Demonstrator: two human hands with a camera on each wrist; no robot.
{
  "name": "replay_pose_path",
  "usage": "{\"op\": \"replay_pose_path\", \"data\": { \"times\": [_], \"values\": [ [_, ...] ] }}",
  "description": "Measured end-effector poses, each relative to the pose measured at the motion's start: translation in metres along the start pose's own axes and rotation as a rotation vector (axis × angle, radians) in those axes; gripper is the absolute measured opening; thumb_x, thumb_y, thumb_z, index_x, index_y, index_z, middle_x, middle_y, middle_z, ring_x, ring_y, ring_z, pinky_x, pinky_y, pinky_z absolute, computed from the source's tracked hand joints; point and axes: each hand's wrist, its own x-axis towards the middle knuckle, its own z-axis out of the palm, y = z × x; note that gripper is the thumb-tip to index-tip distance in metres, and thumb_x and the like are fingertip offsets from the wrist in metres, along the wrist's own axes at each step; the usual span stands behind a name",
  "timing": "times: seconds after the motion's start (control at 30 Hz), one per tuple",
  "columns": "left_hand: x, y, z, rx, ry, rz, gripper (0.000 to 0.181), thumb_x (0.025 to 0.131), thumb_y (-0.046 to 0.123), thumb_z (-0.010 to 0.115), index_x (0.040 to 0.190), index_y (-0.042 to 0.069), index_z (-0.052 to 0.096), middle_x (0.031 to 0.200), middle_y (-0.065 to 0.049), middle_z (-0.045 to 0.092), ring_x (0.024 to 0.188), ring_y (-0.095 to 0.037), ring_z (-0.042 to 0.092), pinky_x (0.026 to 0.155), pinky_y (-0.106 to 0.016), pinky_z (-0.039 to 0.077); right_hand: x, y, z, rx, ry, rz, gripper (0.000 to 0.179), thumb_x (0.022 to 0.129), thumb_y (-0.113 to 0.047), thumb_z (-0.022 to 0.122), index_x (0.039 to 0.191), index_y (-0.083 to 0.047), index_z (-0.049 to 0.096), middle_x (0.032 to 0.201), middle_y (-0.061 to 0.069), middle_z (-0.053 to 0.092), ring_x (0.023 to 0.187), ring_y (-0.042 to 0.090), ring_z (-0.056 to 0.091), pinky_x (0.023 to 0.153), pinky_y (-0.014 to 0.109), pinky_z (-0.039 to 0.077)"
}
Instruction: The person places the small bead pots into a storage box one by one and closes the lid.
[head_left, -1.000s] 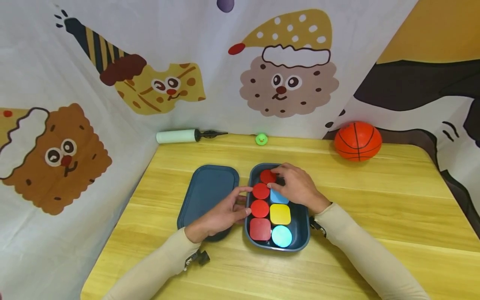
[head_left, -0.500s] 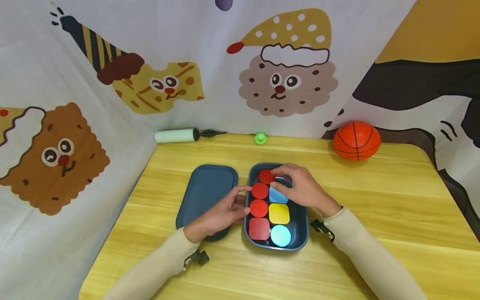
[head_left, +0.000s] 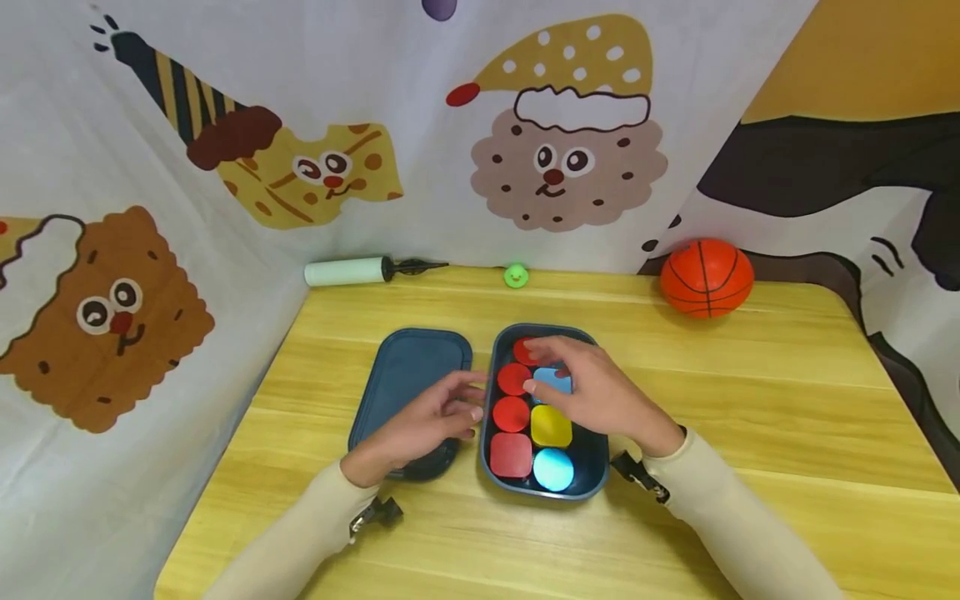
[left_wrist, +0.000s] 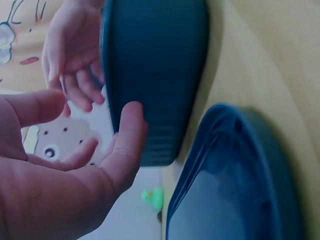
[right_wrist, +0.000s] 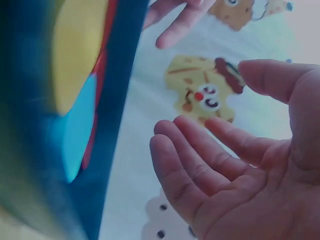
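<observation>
A dark blue box [head_left: 542,494] stands on the table, with its inside facing up. It holds three red round pieces [head_left: 512,414], a darker red square one [head_left: 511,455], a yellow square [head_left: 551,426], a light blue round [head_left: 553,469] and a blue square partly under a hand. My right hand [head_left: 592,383] hovers over the box's far part, fingers apart, holding nothing; the right wrist view shows its palm [right_wrist: 225,185] bare. Just left of the box wall, my left hand [head_left: 423,425] hangs over the dark blue lid [head_left: 405,375] with relaxed fingers and nothing in them.
Along the back edge of the wooden table [head_left: 750,417] lie a pale hand pump [head_left: 347,272], a small green duck [head_left: 516,276] and an orange basketball [head_left: 707,278]. Behind them hangs a printed cloth [head_left: 435,183] with cartoon biscuits.
My right hand has lifted off the far round piece and spread its fingers. The left hand has come away from the box's side, slightly to the left. The pieces stay in place.
</observation>
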Motion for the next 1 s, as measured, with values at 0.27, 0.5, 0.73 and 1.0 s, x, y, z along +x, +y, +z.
{"op": "replay_pose_path", "data": {
  "times": [0.27,0.5,0.73,1.0],
  "values": [
    [-0.029,0.002,-0.018,0.038,0.049,0.008,0.055,0.110,0.024,0.060,0.157,0.004,0.040,0.155,-0.028,0.046,0.138,-0.049,0.053,0.101,-0.037,0.059,-0.009,-0.033,0.018,0.019,-0.022,-0.070,0.051,0.098,-0.035,0.078,0.143,-0.016,0.061,0.132,0.000,0.071,0.114,0.018,0.070,0.095,0.045,0.060],
    [-0.052,-0.002,-0.038,0.078,0.105,0.003,0.052,0.113,0.023,0.054,0.157,0.001,0.038,0.154,-0.030,0.045,0.139,-0.047,0.052,0.102,-0.037,0.058,-0.008,-0.061,0.050,0.077,-0.082,-0.094,0.049,0.101,-0.031,0.074,0.145,-0.015,0.059,0.132,0.000,0.068,0.114,0.016,0.070,0.095,0.040,0.060],
    [-0.070,-0.017,-0.064,0.086,0.201,-0.002,0.054,0.114,0.024,0.051,0.158,-0.001,0.035,0.155,-0.032,0.043,0.140,-0.049,0.051,0.103,-0.038,0.058,0.002,-0.087,0.091,0.265,-0.148,-0.013,0.054,0.102,-0.035,0.073,0.150,-0.018,0.056,0.138,-0.004,0.063,0.118,0.008,0.063,0.094,0.029,0.060],
    [-0.086,-0.035,-0.099,0.076,0.339,-0.053,0.059,0.113,0.027,0.053,0.159,-0.003,0.032,0.155,-0.030,0.044,0.131,-0.024,0.061,0.101,-0.030,0.058,0.014,-0.091,0.138,0.495,-0.079,0.129,0.060,0.104,-0.034,0.068,0.156,-0.014,0.047,0.144,0.004,0.055,0.133,0.027,0.057,0.106,0.041,0.056]
  ]
}}
